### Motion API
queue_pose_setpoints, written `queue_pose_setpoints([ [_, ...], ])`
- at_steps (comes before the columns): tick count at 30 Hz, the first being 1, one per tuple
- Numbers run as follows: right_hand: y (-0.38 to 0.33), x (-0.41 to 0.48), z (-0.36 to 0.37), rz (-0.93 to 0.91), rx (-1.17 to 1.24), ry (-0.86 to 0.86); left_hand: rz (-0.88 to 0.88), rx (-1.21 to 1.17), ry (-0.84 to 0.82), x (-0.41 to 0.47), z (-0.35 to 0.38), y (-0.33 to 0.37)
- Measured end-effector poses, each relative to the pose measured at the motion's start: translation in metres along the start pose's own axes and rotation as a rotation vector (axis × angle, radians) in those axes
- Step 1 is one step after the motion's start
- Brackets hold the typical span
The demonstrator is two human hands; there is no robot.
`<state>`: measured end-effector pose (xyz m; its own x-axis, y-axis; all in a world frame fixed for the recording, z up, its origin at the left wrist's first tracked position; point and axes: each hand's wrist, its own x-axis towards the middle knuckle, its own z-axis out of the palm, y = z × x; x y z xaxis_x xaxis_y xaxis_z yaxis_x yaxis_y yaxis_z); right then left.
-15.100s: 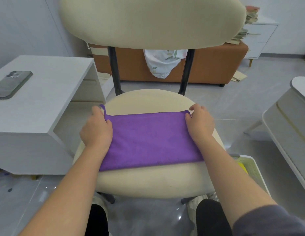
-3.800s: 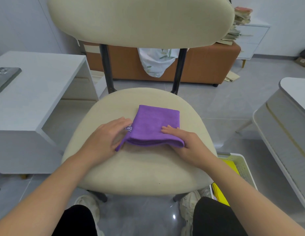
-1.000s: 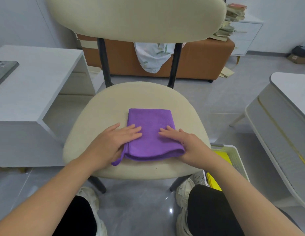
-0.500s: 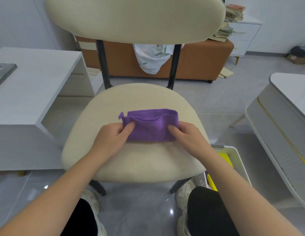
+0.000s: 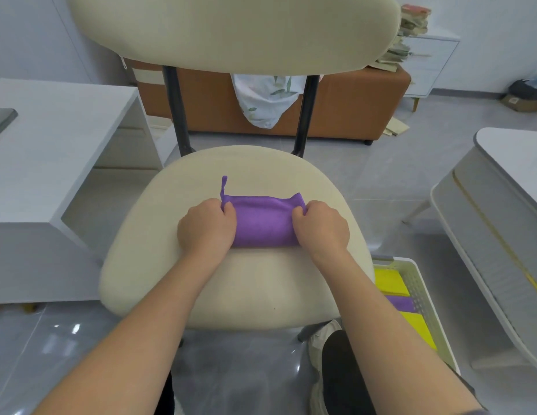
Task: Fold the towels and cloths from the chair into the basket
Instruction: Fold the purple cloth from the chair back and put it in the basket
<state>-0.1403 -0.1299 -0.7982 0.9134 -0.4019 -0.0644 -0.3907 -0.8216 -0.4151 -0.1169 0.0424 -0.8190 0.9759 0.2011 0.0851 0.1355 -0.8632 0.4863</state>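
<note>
Purple cloth (image 5: pixel 262 223): folded down to a short, thick pad, lying across the middle of the chair seat (image 5: pixel 231 289), with a small hanging loop (image 5: pixel 224 184) poking out at the far left corner. Soft, light and limp by the look of it. Likely to spring open or slide apart in its layers if lifted by one corner only. Fuzzy weave, so probably not slippery against skin or against the seat's fabric. Nothing fragile about it. Best taken at both short ends at once, or pinched through all layers along the near edge, to keep the pad together on the way over.

Left hand (image 5: pixel 206 227) curled at the left end, fingertips pinching the far corner just under the loop. Right hand (image 5: pixel 321 229) curled the same way at the right end, nipping the far right corner. Both low over the seat, knuckles up.

Down to the right of the seat, on the floor: white basket (image 5: pixel 423 295) with holes in its wall, already holding folded yellow cloths (image 5: pixel 390 281) and a strip of purple (image 5: pixel 400 304) between them. Near enough for a short carry, judging by the layout.

Further off: white desk (image 5: pixel 51 130) on the left, brown bench (image 5: pixel 351 103) behind the chair back with a leaf-patterned white cloth (image 5: pixel 264 97) draped over it, pale table (image 5: pixel 516 163) on the right.
</note>
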Motion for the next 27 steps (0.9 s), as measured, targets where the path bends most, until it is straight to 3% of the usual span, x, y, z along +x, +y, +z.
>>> queue_pose_setpoints([
  [7,-0.003,0.012,0.004,-0.009,-0.134,-0.038,-0.032,0.136,0.011,0.005,0.003,0.006],
  [14,0.006,0.013,0.004,-0.017,-0.071,0.114,0.02,0.141,0.103,-0.001,0.002,0.017],
  [18,0.016,0.013,-0.004,-0.112,-0.026,0.249,0.349,0.135,0.259,-0.001,-0.002,0.011],
  [21,0.015,0.01,-0.007,-0.407,0.051,0.419,0.535,0.08,0.287,-0.001,-0.005,0.011],
  [22,0.013,0.008,-0.007,-0.496,0.066,0.398,0.558,0.075,0.246,-0.004,-0.007,0.012],
  [24,0.008,-0.001,-0.002,-0.592,-0.016,0.18,0.534,0.091,0.118,-0.01,-0.004,0.012],
  [27,0.009,-0.012,0.011,-0.61,-0.242,-0.121,0.532,0.191,-0.035,-0.015,0.005,0.009],
])
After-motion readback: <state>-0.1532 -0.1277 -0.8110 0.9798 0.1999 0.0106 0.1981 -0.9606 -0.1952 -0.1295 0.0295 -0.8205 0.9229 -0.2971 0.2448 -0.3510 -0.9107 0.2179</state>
